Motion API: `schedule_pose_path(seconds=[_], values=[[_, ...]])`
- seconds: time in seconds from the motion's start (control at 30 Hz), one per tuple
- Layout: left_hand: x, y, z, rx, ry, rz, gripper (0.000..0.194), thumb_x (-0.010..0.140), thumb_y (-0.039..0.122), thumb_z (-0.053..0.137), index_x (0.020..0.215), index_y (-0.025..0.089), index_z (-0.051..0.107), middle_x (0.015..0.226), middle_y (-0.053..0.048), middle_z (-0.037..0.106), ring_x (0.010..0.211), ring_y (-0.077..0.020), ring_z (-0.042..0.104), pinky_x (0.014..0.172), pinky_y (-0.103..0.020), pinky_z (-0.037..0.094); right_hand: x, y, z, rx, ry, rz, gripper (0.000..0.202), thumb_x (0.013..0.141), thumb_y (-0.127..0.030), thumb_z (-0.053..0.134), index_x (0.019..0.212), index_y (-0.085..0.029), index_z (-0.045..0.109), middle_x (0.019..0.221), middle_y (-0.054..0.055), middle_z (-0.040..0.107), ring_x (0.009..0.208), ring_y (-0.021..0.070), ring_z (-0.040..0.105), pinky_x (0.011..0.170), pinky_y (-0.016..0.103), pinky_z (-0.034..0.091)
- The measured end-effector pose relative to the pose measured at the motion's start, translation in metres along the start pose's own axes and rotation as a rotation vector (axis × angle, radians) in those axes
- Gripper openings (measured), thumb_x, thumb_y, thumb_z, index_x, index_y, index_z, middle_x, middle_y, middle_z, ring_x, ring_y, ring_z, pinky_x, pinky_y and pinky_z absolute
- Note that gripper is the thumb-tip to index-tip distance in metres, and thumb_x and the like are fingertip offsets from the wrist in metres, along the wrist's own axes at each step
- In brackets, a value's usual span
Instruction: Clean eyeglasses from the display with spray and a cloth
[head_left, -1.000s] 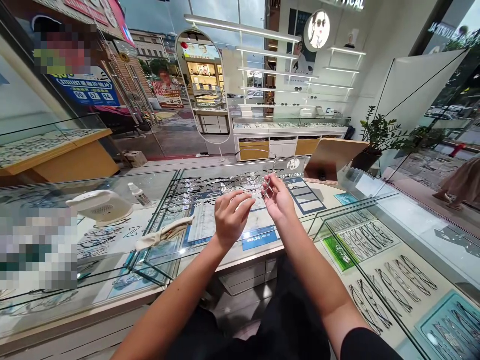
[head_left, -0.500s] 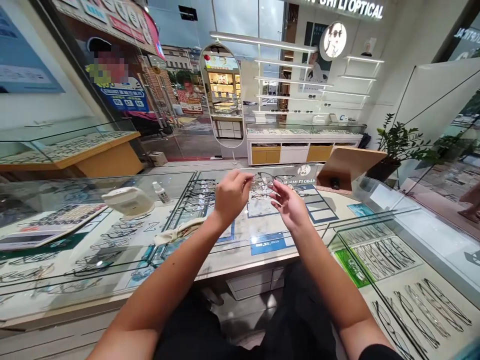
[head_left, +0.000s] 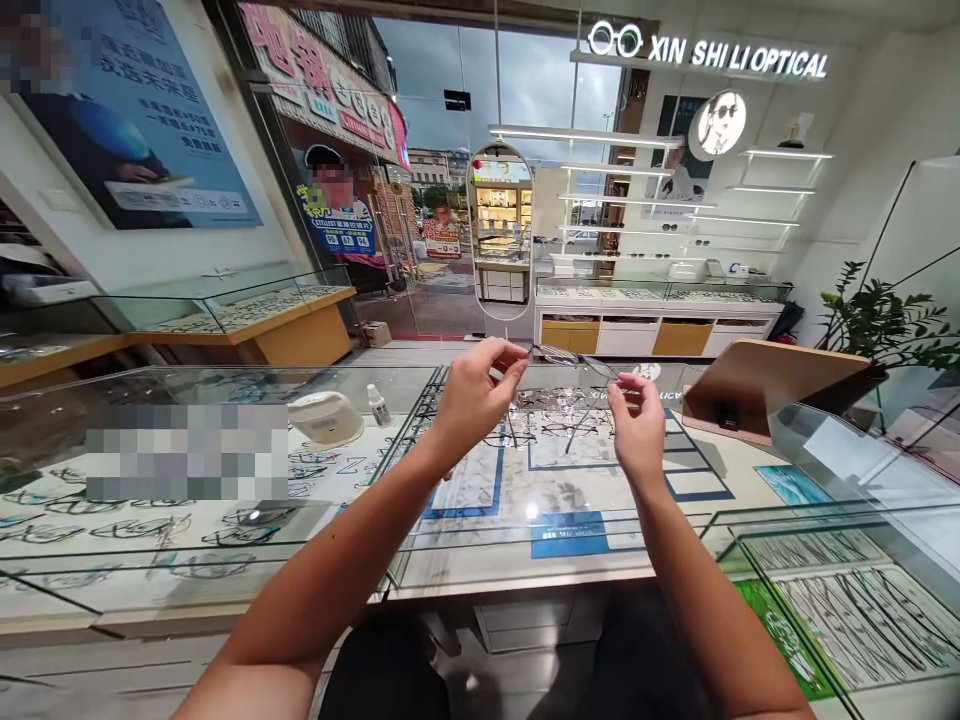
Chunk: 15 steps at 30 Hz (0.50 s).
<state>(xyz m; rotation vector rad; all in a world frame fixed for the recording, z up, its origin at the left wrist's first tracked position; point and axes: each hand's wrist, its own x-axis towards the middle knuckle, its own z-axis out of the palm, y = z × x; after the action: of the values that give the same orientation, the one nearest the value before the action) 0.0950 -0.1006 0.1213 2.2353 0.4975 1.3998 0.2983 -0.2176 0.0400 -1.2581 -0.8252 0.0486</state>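
Left hand and right hand, half-curled, pinch eyeglasses.

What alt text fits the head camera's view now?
A person's left hand and right hand hold eyeglasses above a glass display counter of eyeglass frames; beyond are an oval mirror and a lit XIN SHI LI OPTICAL sign.

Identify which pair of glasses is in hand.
The pair held up between the left hand and right hand; the other pairs visible sit in display cases or on the back shelves.
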Motion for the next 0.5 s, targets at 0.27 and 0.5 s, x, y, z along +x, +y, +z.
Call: schedule_pose_path(seconds=[0.27, 0.5], values=[[0.031, -0.012, -0.017, -0.031, 0.258, 0.09, 0.017, 0.097, 0.031, 0.073, 0.111, 0.023, 0.077, 0.093, -0.003, 0.077, 0.081, -0.0145, 0.072, 0.063, -0.022, 0.057, 0.062, -0.04, 0.024, 0.064, -0.026, -0.269, 0.035, 0.096, -0.052, 0.074, 0.106, -0.019, 0.081, 0.094, 0.007, 0.078, 0.08, 0.0194, 0.068, 0.076, 0.036, 0.055], [0.05, -0.019, -0.011, 0.018, 0.587, 0.276, 0.016, 0.101, 0.03, 0.073, 0.115, 0.026, 0.078, 0.101, -0.003, 0.077, 0.084, -0.0121, 0.072, 0.067, -0.022, 0.057, 0.079, -0.078, 0.055, 0.242, -0.008, -0.354, 0.026, 0.098, -0.046, 0.075, 0.106, -0.021, 0.076, 0.089, 0.004, 0.077, 0.063, 0.0133, 0.065, 0.058, 0.029, 0.055]])
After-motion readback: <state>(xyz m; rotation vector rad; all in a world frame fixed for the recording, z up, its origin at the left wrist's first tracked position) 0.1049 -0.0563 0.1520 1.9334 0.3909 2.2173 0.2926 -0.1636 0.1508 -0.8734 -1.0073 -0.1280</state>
